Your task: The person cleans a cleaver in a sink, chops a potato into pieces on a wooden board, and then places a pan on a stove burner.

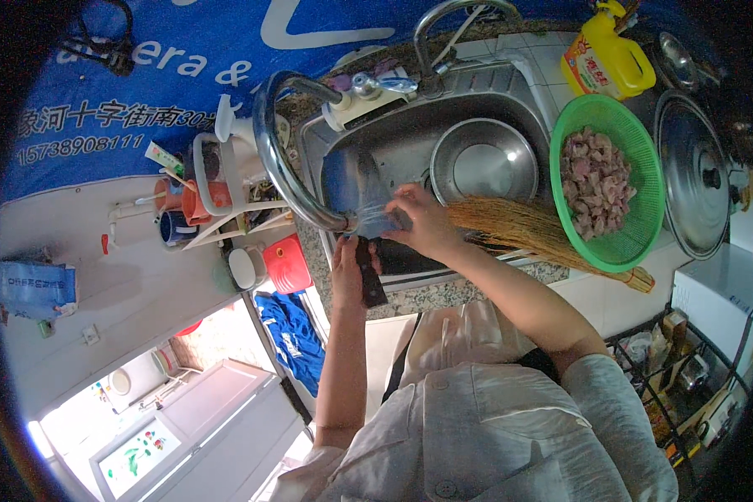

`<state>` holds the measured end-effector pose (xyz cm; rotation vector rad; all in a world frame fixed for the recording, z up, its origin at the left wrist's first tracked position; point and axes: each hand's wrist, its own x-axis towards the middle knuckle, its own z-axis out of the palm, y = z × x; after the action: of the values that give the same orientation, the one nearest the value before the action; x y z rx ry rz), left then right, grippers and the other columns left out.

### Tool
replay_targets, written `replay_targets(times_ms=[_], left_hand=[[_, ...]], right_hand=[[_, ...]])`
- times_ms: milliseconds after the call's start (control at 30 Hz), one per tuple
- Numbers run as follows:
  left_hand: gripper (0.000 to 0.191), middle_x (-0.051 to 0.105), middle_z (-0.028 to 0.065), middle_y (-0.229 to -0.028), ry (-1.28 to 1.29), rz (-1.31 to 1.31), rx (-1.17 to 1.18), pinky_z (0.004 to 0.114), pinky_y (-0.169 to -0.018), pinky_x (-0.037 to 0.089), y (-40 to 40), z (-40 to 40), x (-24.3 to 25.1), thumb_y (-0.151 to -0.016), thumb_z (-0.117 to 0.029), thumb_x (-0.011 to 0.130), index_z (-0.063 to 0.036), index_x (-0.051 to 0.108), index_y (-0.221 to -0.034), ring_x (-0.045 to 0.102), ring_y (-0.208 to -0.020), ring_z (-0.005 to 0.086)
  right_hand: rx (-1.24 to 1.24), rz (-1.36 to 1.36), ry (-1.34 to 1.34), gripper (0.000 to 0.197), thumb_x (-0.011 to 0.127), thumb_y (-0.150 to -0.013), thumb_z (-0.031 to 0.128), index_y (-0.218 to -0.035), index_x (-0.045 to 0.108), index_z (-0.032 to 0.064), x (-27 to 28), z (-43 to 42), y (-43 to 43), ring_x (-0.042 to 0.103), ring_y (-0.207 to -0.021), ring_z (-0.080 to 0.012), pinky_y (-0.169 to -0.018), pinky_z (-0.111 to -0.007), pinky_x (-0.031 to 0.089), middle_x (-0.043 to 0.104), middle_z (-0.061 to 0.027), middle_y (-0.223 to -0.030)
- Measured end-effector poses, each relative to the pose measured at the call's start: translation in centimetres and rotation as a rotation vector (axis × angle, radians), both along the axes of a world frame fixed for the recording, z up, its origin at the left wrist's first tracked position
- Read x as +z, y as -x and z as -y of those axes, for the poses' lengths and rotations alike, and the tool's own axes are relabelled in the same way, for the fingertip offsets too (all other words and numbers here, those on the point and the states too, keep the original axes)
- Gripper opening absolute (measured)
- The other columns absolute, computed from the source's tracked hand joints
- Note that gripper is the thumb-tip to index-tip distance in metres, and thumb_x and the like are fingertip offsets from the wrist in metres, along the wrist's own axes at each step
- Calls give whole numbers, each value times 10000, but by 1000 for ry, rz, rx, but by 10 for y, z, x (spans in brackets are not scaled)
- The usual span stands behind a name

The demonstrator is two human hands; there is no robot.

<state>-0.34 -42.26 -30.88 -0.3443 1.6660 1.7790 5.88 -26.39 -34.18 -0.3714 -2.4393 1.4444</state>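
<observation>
My left hand [348, 263] is closed around the dark handle [371, 276] of a kitchen knife, at the front edge of the sink. Its blade points into the steel sink [408, 157], partly lost among reflections and water. From the curved chrome faucet [270, 144], water [371, 214] sprays over the blade area. Just right of the stream is my right hand [423, 226], thumb and fingers apart, with nothing visible in its grasp. A steel bowl [484, 160] sits in the sink beyond this hand.
A straw brush [514, 226] lies across the sink's front right. Beside it, a green colander [656, 207] holds cut raw meat [596, 182]. Farther right are a lidded pot [693, 182] and a yellow oil jug [608, 63]. A red plastic container [288, 263] stands left.
</observation>
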Motion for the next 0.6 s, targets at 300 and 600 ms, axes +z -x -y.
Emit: replay_targets(times_ms=[300,600], left_hand=[[185,540,60,-676,16,-30,-5,251,-429,412,-2,-5,1,-907,-254,452,-74,487,-932,492,-481,142],[166,542,51,-681,-36,120,40,237,-455,422,-1,-20,8,-916,-220,433,-73,508,-902,491,-511,126]], right_hand=[[108,-176,-248,203,679,-692,152,-876,632,79,-4,-6,-10,514,-1043,-233,-881,-384,388,551,-42,-1105],[-15,-157,-479,172,674,-698,177,-847,610,120,11,-2,-9,513,-918,-178,-842,-395,347,548,1,-924]])
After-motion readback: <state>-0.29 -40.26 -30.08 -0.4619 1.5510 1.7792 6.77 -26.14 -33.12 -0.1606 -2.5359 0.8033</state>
